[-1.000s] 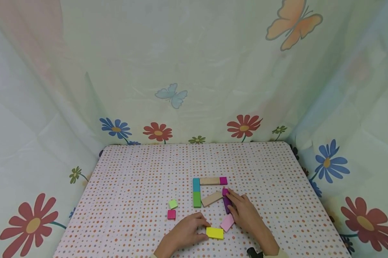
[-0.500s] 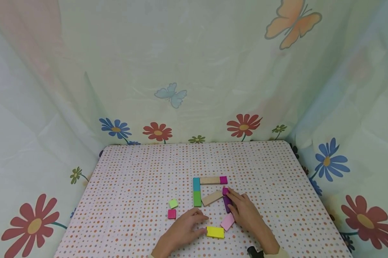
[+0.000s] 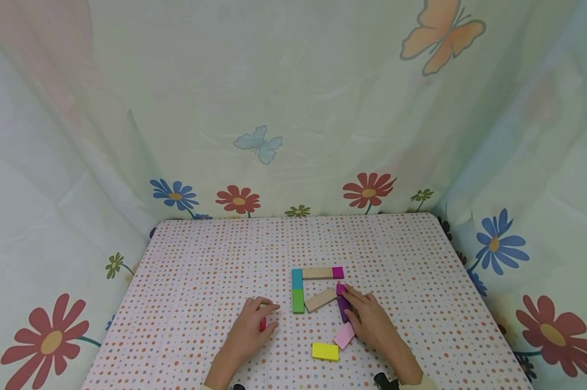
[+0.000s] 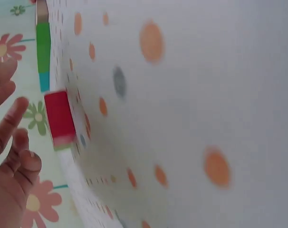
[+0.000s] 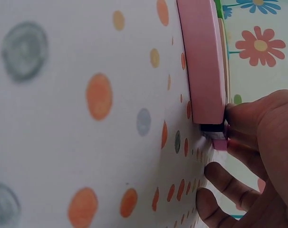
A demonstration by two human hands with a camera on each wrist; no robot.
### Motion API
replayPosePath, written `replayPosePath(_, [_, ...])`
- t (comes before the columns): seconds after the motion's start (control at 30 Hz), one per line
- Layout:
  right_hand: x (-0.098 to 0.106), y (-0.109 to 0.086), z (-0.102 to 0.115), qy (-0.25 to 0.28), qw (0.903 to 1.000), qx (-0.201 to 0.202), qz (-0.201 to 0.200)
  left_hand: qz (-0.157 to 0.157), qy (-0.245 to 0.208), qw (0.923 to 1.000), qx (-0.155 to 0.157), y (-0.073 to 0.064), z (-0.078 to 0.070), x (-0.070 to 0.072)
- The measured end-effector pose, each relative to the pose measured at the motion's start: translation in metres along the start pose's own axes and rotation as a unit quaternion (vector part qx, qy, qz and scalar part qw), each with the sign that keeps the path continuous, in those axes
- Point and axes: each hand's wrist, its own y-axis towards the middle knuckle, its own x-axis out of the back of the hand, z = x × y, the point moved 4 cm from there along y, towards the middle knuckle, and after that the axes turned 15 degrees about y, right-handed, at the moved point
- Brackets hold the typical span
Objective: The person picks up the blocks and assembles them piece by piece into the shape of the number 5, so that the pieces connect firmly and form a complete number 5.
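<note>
In the head view my left hand [image 3: 248,327] is over a red block [image 3: 262,324], thumb and fingers apart on either side. The left wrist view shows the red block [image 4: 60,116] on the table with the left fingers [image 4: 8,123] spread beyond it. The light-green block is mostly hidden behind it. My right hand [image 3: 371,319] holds a dark purple block [image 3: 344,309], thumb near its lower end and fingertips at the magenta block [image 3: 340,290] above. A pink block [image 3: 344,336] lies just below; in the right wrist view the pink block [image 5: 204,61] partly hides the purple one.
Left of the right hand, a plain wooden block [image 3: 321,300] slants toward a green block [image 3: 298,301]. A blue block [image 3: 297,279], another wooden block [image 3: 317,273] and a magenta block [image 3: 338,272] continue the line. A yellow block [image 3: 325,351] lies in front on the dotted tablecloth [image 3: 201,260].
My left hand has left the yellow block and moved left, over the red and light-green blocks. My right hand and the line of blocks have stayed in place.
</note>
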Motion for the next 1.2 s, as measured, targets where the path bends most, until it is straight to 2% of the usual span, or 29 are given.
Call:
replayPosePath(0.2, [0.0, 0.0, 0.0, -0.001, 1.0, 0.004, -0.005, -0.03, 0.033, 0.9979, 0.046, -0.002, 0.013, 0.0])
replayPosePath(0.4, [0.0, 0.0, 0.0, 0.005, 0.9997, 0.017, -0.016, -0.062, 0.039, 0.993, 0.093, -0.002, 0.02, 0.0])
replayPosePath(0.47, [-0.001, 0.0, -0.001, 0.009, 0.9996, 0.02, -0.018, -0.06, 0.037, 0.9916, 0.108, -0.002, 0.023, -0.001])
replayPosePath(0.63, [-0.001, 0.0, -0.001, 0.012, 0.9996, 0.018, -0.017, -0.028, 0.018, 0.9901, 0.136, -0.002, 0.027, -0.005])
replayPosePath(1.2, [-0.001, 0.0, -0.002, 0.011, 0.9998, 0.007, -0.013, 0.004, 0.005, 0.9878, 0.155, -0.002, 0.027, -0.009])
